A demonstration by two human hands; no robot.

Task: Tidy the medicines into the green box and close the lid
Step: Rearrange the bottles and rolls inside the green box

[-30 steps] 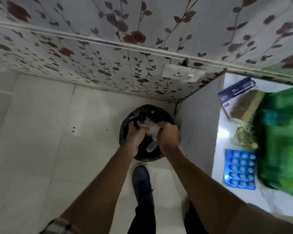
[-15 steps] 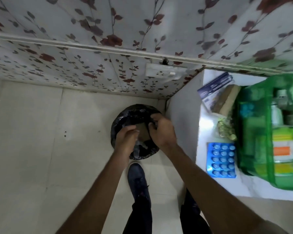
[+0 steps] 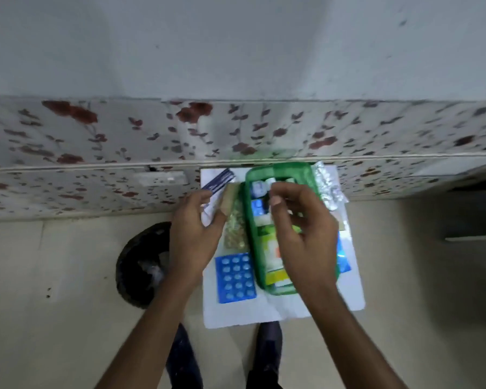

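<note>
I see a plain grey wall (image 3: 236, 46) above a band of floral tiles (image 3: 96, 136). A socket (image 3: 163, 178) sits on the tiles. Below, the floor (image 3: 54, 304) is pale tile, holding a black bin (image 3: 141, 265) beside a small white table (image 3: 264, 313). Light is dim, the view blurred.

Both hands (image 3: 192, 234) over green box (image 3: 253, 234) — medicines inside.

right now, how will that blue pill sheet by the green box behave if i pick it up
The blue blister sheet looks thin and flat, so probably light and slightly bendy. Lying flush on the white table, its edge may be hard to lift.
</note>
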